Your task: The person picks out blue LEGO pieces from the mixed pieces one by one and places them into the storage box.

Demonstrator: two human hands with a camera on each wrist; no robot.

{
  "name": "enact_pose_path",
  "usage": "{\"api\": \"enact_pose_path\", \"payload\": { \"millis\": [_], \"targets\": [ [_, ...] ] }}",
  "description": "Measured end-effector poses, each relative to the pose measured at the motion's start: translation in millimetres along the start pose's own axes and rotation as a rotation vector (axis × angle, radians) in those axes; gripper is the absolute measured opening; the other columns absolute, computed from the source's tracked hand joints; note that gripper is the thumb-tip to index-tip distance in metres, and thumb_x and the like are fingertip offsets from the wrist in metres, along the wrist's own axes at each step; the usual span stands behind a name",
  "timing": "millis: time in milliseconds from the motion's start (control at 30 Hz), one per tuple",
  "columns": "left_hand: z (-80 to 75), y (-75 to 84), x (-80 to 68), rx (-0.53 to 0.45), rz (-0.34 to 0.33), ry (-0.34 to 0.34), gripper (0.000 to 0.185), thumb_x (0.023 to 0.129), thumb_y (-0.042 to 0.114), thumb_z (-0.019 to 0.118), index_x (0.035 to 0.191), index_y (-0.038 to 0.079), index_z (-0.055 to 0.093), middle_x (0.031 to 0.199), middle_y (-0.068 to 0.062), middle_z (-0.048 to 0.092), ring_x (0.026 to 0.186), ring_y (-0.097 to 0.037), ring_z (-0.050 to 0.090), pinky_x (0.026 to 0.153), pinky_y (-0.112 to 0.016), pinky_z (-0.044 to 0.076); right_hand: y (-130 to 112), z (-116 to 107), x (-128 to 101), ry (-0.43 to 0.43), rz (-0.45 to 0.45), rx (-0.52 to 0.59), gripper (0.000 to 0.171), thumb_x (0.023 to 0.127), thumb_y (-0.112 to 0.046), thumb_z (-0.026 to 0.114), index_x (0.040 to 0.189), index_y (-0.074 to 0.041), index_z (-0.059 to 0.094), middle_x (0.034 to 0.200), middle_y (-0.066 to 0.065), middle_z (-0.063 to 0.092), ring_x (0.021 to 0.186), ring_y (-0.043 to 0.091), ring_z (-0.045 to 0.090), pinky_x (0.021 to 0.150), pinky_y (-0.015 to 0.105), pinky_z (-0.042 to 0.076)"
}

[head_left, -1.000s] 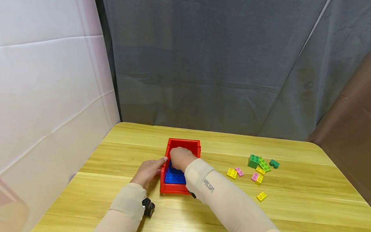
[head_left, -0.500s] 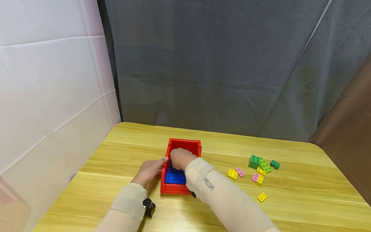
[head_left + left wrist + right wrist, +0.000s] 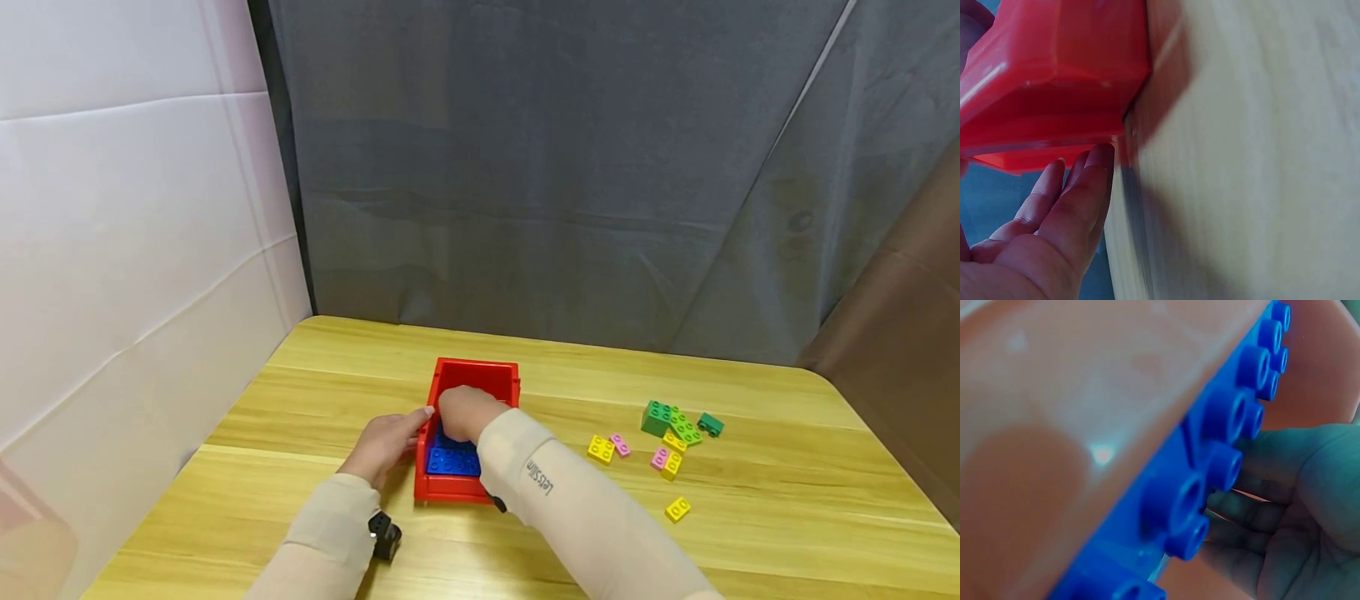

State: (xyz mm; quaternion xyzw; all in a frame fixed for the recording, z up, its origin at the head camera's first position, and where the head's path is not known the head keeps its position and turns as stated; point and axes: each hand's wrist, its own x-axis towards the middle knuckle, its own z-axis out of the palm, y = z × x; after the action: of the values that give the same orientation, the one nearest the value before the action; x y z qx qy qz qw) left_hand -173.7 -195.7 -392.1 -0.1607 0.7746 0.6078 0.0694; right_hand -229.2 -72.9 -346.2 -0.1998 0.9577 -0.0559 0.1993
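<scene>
A red bin [image 3: 477, 367] stands mid-table on the wooden table [image 3: 315, 400], with blue studded bricks [image 3: 452, 460] lying inside it. My left hand [image 3: 386, 440] rests with straight fingers against the bin's left outer wall; the left wrist view shows the left hand [image 3: 1066, 206] touching the red bin [image 3: 1054, 81] low down, near the tabletop. My right hand [image 3: 463, 411] reaches down into the bin, knuckles up. In the right wrist view, the right hand [image 3: 1297, 506] has its fingers curled against the studded face of a blue brick [image 3: 1210, 450] that lies along the bin's inner wall [image 3: 1054, 425]. The thumb is hidden.
Loose bricks lie to the right of the bin: a green cluster [image 3: 670, 419], a dark green one [image 3: 709, 425], a yellow one [image 3: 600, 448], a pink one [image 3: 619, 444], a pink-and-yellow pair [image 3: 666, 461] and a yellow one [image 3: 677, 508]. A white panel borders the left, a grey curtain the back.
My right hand has shifted very slightly inside the bin. The left hand and the bin have stayed where they were.
</scene>
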Motion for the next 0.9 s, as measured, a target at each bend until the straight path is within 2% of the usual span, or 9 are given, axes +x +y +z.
{"api": "enact_pose_path", "payload": {
  "millis": [167,367,600,733,900],
  "targets": [
    [0.1,0.3,0.3,0.012,0.002,0.0,0.062,0.093,0.043,0.057,0.122,-0.012,0.056,0.123,-0.027,0.059,0.111,-0.04,0.059,0.103,-0.053,0.04,-0.1,0.5,-0.5,0.009,-0.007,-0.01,0.027,0.093,-0.017,0.062,0.119,-0.012,0.067,0.104,0.001,0.066,0.087,0.016,0.056,0.098,0.036,0.048],
    [0.2,0.5,-0.2,0.012,-0.001,0.003,0.061,0.093,0.042,0.057,0.121,-0.012,0.057,0.123,-0.027,0.059,0.111,-0.04,0.059,0.103,-0.052,0.041,-1.6,0.6,-1.8,0.018,-0.019,-0.025,0.023,0.093,-0.018,0.061,0.114,-0.011,0.069,0.1,0.002,0.065,0.083,0.017,0.056,0.09,0.031,0.051],
    [-0.1,3.1,-1.3,0.024,0.0,-0.003,0.06,0.093,0.043,0.057,0.119,-0.01,0.058,0.123,-0.027,0.059,0.112,-0.041,0.058,0.103,-0.053,0.04,-0.6,-0.6,-2.8,0.001,0.005,0.015,0.024,0.092,-0.018,0.064,0.114,-0.012,0.068,0.095,0.001,0.064,0.082,0.016,0.056,0.088,0.032,0.052],
    [-1.7,5.3,-1.5,0.052,0.018,0.004,0.057,0.093,0.042,0.058,0.116,-0.01,0.06,0.118,-0.027,0.061,0.106,-0.038,0.061,0.098,-0.05,0.045,0.6,-1.0,-2.7,-0.002,-0.002,0.007,0.023,0.092,-0.019,0.063,0.113,-0.012,0.069,0.094,0.001,0.064,0.081,0.016,0.056,0.084,0.031,0.051],
    [-4.3,7.6,-2.2,0.104,0.033,0.017,0.054,0.093,0.038,0.058,0.116,-0.01,0.06,0.107,-0.023,0.066,0.093,-0.03,0.064,0.085,-0.039,0.052,1.8,-1.1,-5.1,0.002,-0.035,-0.017,0.022,0.092,-0.02,0.064,0.111,-0.011,0.069,0.092,0.0,0.065,0.08,0.016,0.056,0.081,0.029,0.05]
  ]
}}
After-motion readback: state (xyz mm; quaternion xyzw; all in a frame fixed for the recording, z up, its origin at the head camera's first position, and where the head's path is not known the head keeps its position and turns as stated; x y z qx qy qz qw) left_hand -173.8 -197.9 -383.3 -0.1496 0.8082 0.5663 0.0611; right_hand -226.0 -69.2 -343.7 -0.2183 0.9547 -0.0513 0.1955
